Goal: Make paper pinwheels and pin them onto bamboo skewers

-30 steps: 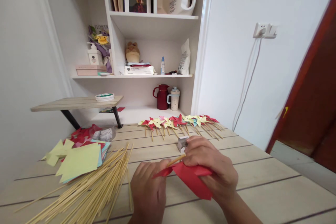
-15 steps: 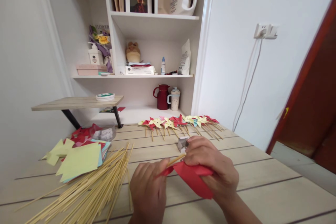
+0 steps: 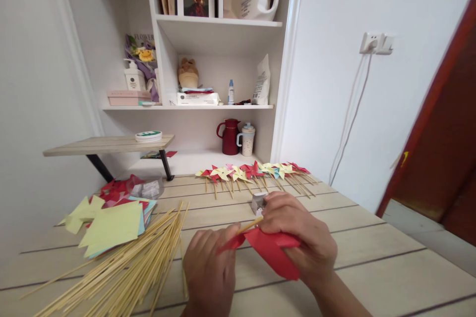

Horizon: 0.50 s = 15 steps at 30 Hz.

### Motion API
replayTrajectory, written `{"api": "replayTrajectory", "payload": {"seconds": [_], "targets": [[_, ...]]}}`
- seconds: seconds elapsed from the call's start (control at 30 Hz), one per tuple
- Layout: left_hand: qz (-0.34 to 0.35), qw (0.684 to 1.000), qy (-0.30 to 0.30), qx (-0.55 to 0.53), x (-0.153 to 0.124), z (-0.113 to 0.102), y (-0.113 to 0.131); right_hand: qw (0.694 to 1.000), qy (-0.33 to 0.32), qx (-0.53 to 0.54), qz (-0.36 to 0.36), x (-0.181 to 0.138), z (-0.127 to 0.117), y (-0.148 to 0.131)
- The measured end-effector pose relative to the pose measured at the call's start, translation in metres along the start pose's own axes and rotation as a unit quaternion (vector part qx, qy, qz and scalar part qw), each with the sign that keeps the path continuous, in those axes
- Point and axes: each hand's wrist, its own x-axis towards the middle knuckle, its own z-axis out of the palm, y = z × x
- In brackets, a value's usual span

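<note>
My left hand [image 3: 210,270] is closed, pinching a thin bamboo stick [image 3: 250,225] together with a corner of folded red paper [image 3: 274,253]. My right hand [image 3: 299,240] is closed over the same red paper, pressing its folds against the stick's tip just above the wooden table [image 3: 372,252]. A small shiny metal box [image 3: 258,203] sits right behind my right fingers.
A heap of bamboo sticks [image 3: 126,267] lies at the left front. Yellow, blue and red paper squares [image 3: 111,223] are stacked behind it. A row of finished pinwheels [image 3: 253,172] lies along the far table edge. White shelves with a red jug [image 3: 228,137] stand behind.
Hardly anything has moved. Both hands keep their hold on the red paper and stick, with only slight shifts of the fingers.
</note>
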Motion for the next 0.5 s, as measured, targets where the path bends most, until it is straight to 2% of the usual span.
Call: {"api": "replayTrajectory", "payload": {"seconds": [0.17, 0.5], "targets": [[0.015, 1.000, -0.007, -0.004, -0.0005, -0.0010, -0.0011, 1.000, 0.009, 0.004, -0.006, -0.0003, 0.0009, 0.0015], [-0.001, 1.000, -0.005, -0.015, 0.0002, -0.0009, 0.0004, 1.000, 0.001, 0.005, -0.006, 0.0024, 0.0006, -0.0005]]}}
